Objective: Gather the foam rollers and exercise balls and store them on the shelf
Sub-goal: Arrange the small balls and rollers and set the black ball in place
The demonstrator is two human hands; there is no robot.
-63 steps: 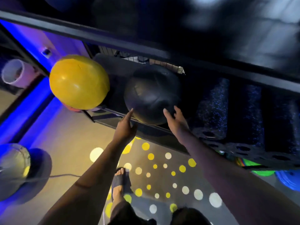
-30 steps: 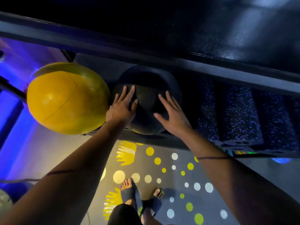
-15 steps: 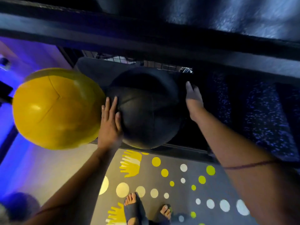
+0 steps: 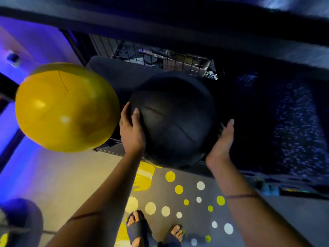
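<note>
The dark shelf fills the upper frame from edge to edge. On its right side lie the speckled foam rollers, side by side. At middle left the yellow ball bulges over the shelf's front edge. Just beside it, at centre, the black ball sits on the shelf edge between my hands, which are apart. My left hand presses flat on its left side, and my right hand, fingers straight, is against its right. Bottom centre, my sandalled feet stand on the dotted mat.
</note>
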